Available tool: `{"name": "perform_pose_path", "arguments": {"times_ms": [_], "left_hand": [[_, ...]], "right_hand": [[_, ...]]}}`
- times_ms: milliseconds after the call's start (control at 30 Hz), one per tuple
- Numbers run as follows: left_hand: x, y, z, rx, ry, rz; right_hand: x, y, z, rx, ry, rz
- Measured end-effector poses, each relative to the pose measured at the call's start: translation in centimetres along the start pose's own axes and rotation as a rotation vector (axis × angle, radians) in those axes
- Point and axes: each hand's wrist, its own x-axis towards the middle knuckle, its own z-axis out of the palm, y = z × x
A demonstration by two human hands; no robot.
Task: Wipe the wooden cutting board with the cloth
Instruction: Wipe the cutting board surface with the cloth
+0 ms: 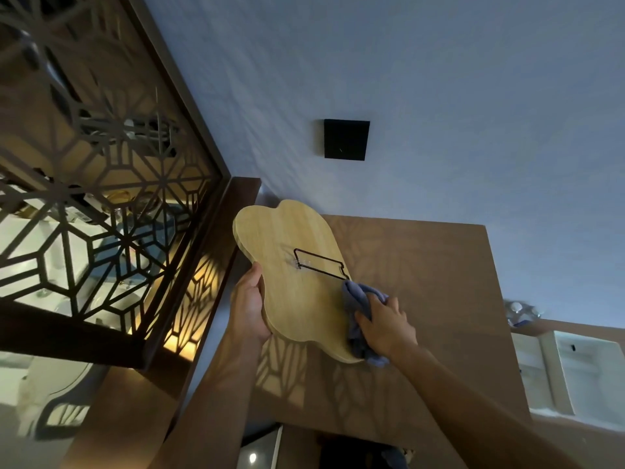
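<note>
A pale wooden cutting board [291,262] with a wavy outline is held tilted above a brown table [422,299]. A black wire handle [321,264] runs across its face. My left hand [248,304] grips the board's left edge, thumb on top. My right hand [385,324] presses a bunched blue-grey cloth [356,301] against the board's lower right part, just below the wire handle. Part of the cloth hangs past the board's lower edge.
A dark wooden lattice screen [101,198] with warm backlight stands on the left. A black square plate [345,139] is on the bluish wall. White boxes [575,370] and a clear bottle [519,314] sit at the right.
</note>
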Motion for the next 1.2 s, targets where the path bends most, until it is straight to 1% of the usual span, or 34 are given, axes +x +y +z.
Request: {"name": "perform_pose_path", "arguments": {"times_ms": [67, 100, 133, 167, 200, 233, 267, 333, 367, 400, 467, 567, 633, 700, 800, 867, 900, 933, 1000, 1100, 1200], "left_hand": [[-0.3, 0.4, -0.3, 0.007, 0.042, -0.040], [-0.7, 0.5, 0.1, -0.025, 0.019, -0.053], [-1.0, 0.3, 0.7, -0.041, 0.004, -0.026], [-0.8, -0.4, 0.9, -0.102, -0.031, 0.049], [-0.6, -0.8, 0.8, -0.254, -0.156, 0.070], [0.0, -0.6, 0.6, -0.328, -0.159, 0.068], [0.2, -0.9, 0.8, -0.304, -0.057, 0.051], [0.3, -0.8, 0.3, -0.049, -0.029, -0.039], [0.8, -0.5, -0.6, -0.025, -0.083, -0.097], [1.3, -0.2, -1.8, -0.043, -0.115, -0.095], [1.2, -0.5, -1.8, -0.002, -0.046, -0.013], [0.8, -0.7, -1.1, 0.000, -0.029, 0.024], [0.8, -0.6, -1.6, -0.023, -0.035, 0.019], [0.8, -0.5, -1.9, -0.074, -0.022, 0.001], [0.1, -0.7, -0.1, -0.080, -0.063, -0.046], [0.3, -1.0, 0.2, -0.067, -0.042, 0.009], [0.3, -0.9, 0.0, -0.074, -0.061, 0.013], [0.5, -0.7, -0.5, -0.086, -0.091, -0.014], [0.9, -0.6, -1.5, -0.172, -0.153, -0.090], [1.8, -1.2, -2.3, -0.126, -0.084, -0.065], [1.8, -1.3, -2.1, -0.071, -0.062, -0.002]], "right_hand": [[-1.4, -2.2, -0.9, 0.108, 0.077, -0.109], [-2.6, -3.8, -1.1, 0.186, 0.095, -0.204], [-4.0, -5.7, -0.9, 0.233, 0.087, -0.306], [-5.1, -7.5, -0.5, 0.221, 0.062, -0.396], [-6.0, -9.0, 0.2, 0.166, 0.038, -0.459], [-6.6, -10.1, 0.8, 0.098, 0.031, -0.487], [-6.7, -10.7, 1.4, 0.042, 0.040, -0.478], [-5.5, -10.0, 1.9, 0.010, 0.050, -0.374], [-4.5, -8.9, 2.0, 0.018, 0.042, -0.292], [-3.5, -7.5, 2.1, 0.024, 0.030, -0.205], [-1.6, -4.3, 1.9, 0.022, -0.001, -0.056], [-0.1, -0.6, 0.9, -0.057, -0.032, 0.072], [0.0, 0.0, 0.1, -0.152, 0.000, 0.070], [-0.7, -1.4, -0.5, -0.137, 0.074, -0.005], [-3.8, -6.7, -0.2, 0.059, 0.093, -0.280], [-5.8, -9.9, 0.9, 0.052, 0.071, -0.446], [-6.4, -10.8, 1.4, 0.008, 0.069, -0.484], [-6.4, -11.0, 1.8, -0.029, 0.074, -0.485], [-5.2, -9.9, 2.0, -0.038, 0.071, -0.389], [-2.2, -5.9, 1.9, -0.033, 0.039, -0.179], [0.3, -2.4, 1.3, -0.111, -0.009, -0.034]]}}
